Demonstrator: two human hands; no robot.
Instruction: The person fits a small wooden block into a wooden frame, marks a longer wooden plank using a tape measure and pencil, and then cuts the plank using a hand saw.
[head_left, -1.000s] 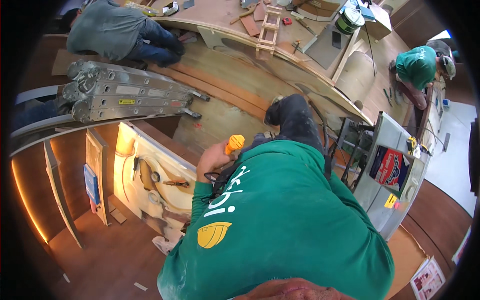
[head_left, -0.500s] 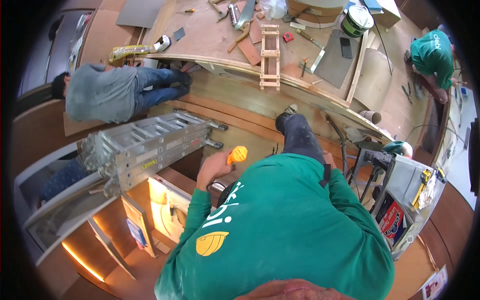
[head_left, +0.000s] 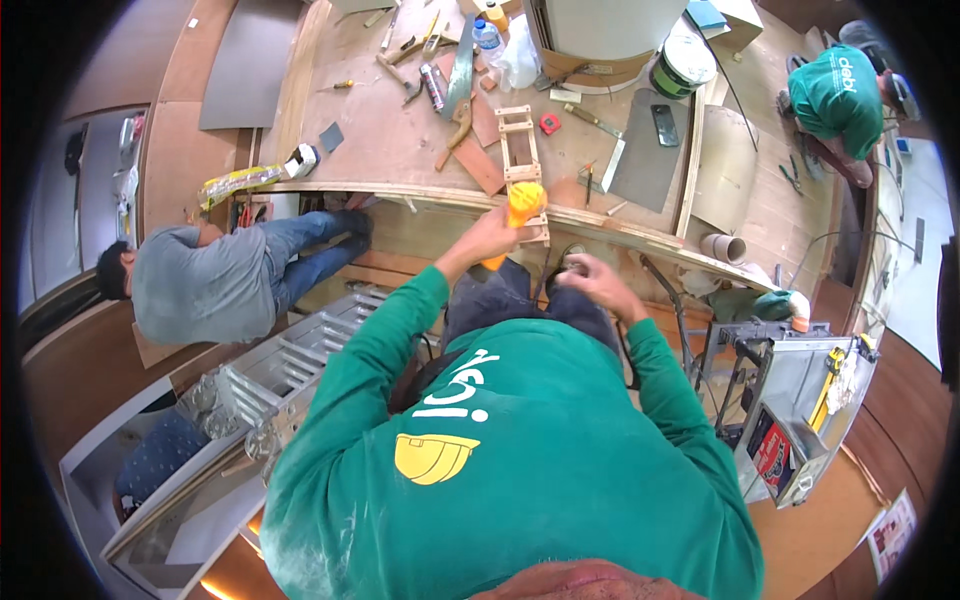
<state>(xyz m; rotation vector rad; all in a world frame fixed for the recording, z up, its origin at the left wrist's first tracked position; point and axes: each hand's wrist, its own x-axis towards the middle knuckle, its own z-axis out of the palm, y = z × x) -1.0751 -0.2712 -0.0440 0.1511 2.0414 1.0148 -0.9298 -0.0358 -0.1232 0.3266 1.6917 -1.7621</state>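
In front of my body, my left hand (head_left: 490, 238) is closed around a yellow-orange hand tool (head_left: 526, 203). Its rounded top sticks up above my fingers and an orange part shows below them; its exact kind is unclear. The tool overlaps the lower part of a small ladder-like wooden frame (head_left: 517, 145), which lies across the near edge of the workbench (head_left: 400, 150). Whether they touch cannot be made out. My right hand (head_left: 603, 287) hangs above my thigh, fingers loosely bent and apart, with nothing visible in it.
On the bench lie a handsaw (head_left: 460, 95), hammer (head_left: 402, 80), red tape measure (head_left: 549, 123), phone (head_left: 664, 125) and square (head_left: 614, 165). A lidded bucket (head_left: 683, 66) stands behind. Co-workers crouch left (head_left: 205, 285) and right (head_left: 838, 95). An aluminium ladder (head_left: 300, 350) lies at left.
My body has moved nearer the bench. The left hand has carried the yellow-orange tool forward and right, up to the wooden frame. My right hand has come forward from beside my hip.
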